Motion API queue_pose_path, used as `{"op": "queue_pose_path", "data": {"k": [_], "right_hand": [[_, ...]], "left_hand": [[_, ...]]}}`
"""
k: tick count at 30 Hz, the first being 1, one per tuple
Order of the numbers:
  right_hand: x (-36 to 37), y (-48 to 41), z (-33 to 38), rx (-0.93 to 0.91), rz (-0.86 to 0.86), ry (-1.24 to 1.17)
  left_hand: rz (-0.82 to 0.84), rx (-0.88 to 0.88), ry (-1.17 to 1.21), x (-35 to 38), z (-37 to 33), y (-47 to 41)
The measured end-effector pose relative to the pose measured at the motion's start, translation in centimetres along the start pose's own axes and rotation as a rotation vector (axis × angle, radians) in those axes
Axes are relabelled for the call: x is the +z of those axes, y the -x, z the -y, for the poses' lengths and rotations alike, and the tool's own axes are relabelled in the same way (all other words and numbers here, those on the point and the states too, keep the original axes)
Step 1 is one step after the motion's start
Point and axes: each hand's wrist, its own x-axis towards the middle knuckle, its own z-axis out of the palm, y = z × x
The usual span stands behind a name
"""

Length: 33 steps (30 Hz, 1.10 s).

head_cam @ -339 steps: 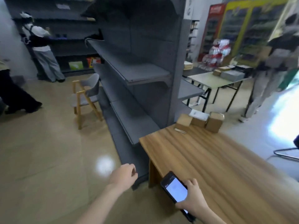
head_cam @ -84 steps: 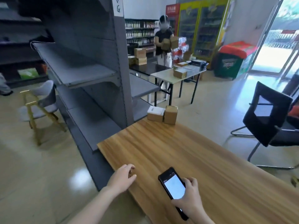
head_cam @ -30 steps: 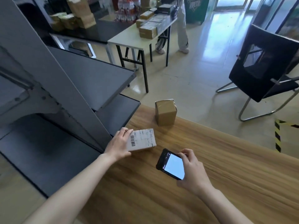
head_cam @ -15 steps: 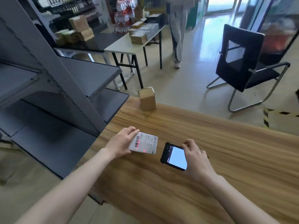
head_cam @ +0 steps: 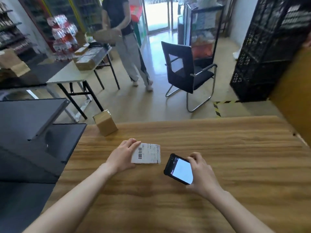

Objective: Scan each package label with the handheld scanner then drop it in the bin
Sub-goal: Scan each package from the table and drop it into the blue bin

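So, starting at the left, grey shelving is butted right up against the wooden table, and one brown cardboard box is parked at the table's far corner, probably waiting its turn. Next over, the white package is pinned flat on the tabletop by the left hand, fingers wrapped over its left edge, with the label and barcode kept face up, which looks deliberate so it can be read. Just beside it, not touching, the handheld scanner is gripped in the right hand, lit screen tilted up toward the wearer and its top end aimed at the package. No red beam can be made out on the label, so whether the scan is done can't be told. Count-wise: two packages on this table, one scanner, and no bin in view at all, so the drop would probably have to be made somewhere out of frame. Further back, one black chair is seen on the floor.
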Motion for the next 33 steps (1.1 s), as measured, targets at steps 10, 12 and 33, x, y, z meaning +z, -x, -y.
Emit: {"op": "queue_pose_path", "data": {"k": [10,12,33], "right_hand": [[-1.1,16.0,-12.3,0.822,-0.4,-0.5],[-1.6,20.2,-14.4,0.966,-0.448,-0.501],[0.5,65.2,-21.2,1.755,-1.158,-0.554]], "left_hand": [[-0.015,0.324,0.346,4.5,-20.4,-10.1],[0.029,0.431,0.382,5.4,-26.4,-10.7],[0.373,1.374,0.19,11.6,-83.7,10.5]]}}
